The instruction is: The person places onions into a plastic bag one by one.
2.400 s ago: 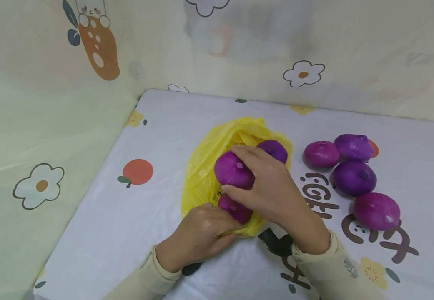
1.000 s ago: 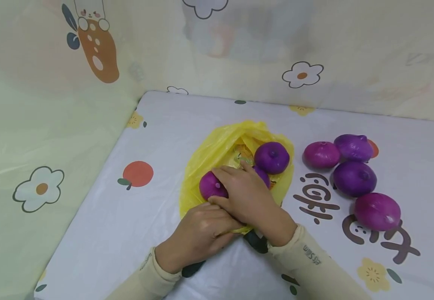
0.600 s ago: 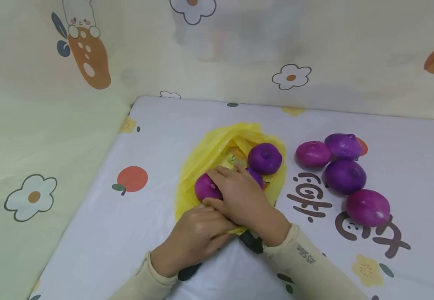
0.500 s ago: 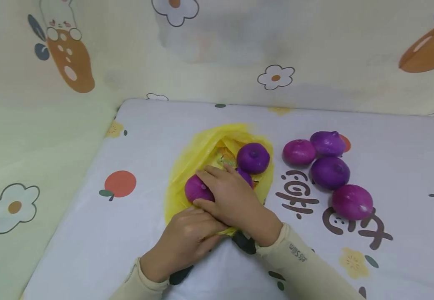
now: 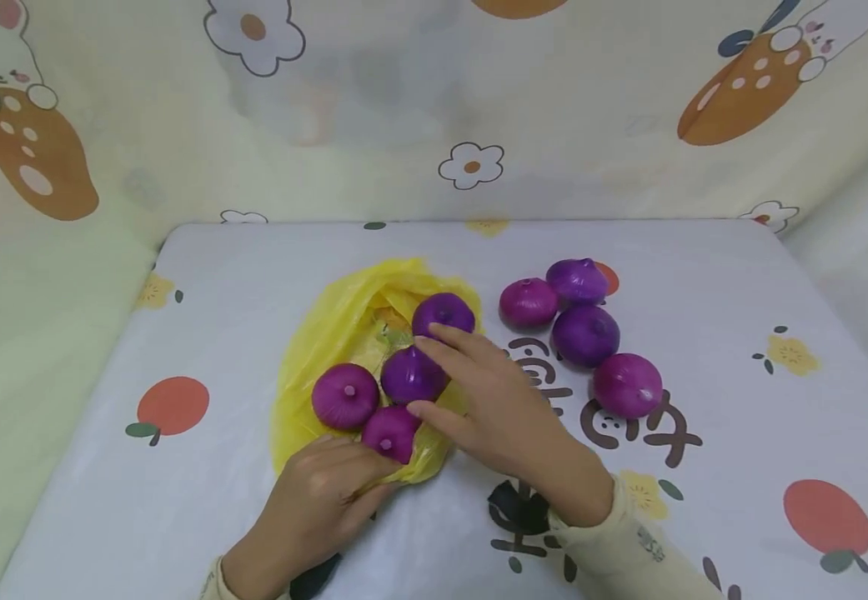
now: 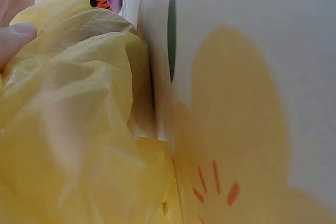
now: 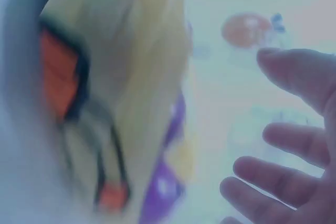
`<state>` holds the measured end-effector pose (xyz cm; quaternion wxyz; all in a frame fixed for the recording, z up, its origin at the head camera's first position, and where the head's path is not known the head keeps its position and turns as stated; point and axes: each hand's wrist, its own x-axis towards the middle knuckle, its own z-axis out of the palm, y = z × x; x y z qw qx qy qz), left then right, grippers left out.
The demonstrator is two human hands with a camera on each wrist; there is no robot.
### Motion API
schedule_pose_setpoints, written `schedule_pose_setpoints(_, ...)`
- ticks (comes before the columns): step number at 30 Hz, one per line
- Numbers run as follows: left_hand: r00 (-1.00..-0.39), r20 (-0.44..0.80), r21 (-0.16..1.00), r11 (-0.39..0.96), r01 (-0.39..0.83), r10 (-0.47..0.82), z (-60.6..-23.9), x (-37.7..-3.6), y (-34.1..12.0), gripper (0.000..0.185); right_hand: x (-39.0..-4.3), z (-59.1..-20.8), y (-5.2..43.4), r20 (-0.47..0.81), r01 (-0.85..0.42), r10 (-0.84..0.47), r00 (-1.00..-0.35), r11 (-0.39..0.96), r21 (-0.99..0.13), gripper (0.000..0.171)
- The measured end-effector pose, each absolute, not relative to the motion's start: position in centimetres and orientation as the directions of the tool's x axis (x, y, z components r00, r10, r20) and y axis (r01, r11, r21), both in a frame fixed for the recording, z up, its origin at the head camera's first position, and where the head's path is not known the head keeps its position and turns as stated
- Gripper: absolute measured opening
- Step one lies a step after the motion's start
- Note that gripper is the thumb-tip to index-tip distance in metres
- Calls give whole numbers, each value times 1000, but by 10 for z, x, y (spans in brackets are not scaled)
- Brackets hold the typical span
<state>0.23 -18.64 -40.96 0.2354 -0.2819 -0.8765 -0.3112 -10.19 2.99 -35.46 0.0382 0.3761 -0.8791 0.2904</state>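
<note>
**Yellow bag half filled: four red onions in, four waiting**

Yellow plastic, thin and crumpled, lies open on the table toward its left half: the yellow plastic bag [image 5: 328, 333] holds four red onions in its mouth, the nearest of them the onion at the bag's near edge [image 5: 391, 432]. The left hand [image 5: 313, 496] pinches the bag's near rim with curled fingers, keeping the mouth flat and open. The right hand [image 5: 504, 408] hovers just right of the bag, fingers spread and relaxed, holding nothing; its fingertips are close to the middle onion [image 5: 411, 375]. Four loose onions [image 5: 587, 333] sit clustered toward the table's centre-right, well apart from the bag. The step in hand looks like loading. The next move probably calls for reaching right to grasp a loose onion.
</note>
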Motion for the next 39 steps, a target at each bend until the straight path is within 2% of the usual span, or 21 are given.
schedule_pose_setpoints(5,-736,590,436,637,636,332,-411,5,-189,12,-104,-357,74,296,-605,-536,-791,612,-509,66)
schedule_pose_setpoints(12,-748,576,449,637,627,330,-410,7,-191,19,-112,-379,134,399,-543,-380,-835,686,-484,67)
schedule_pose_setpoints(20,-778,541,472,650,596,320,-410,8,-192,19,-120,-398,174,199,-332,-268,-943,815,-476,71)
schedule_pose_setpoints(24,-779,542,477,647,595,316,-411,8,-192,19,-121,-404,179,146,-283,-242,-959,833,-476,75)
schedule_pose_setpoints(30,-773,550,473,645,600,316,-410,7,-191,20,-122,-410,183,169,-275,-220,-961,832,-482,79)
schedule_pose_setpoints(39,-733,590,441,626,643,338,-409,4,-188,25,-118,-413,189,175,-242,-178,-968,838,-489,80)
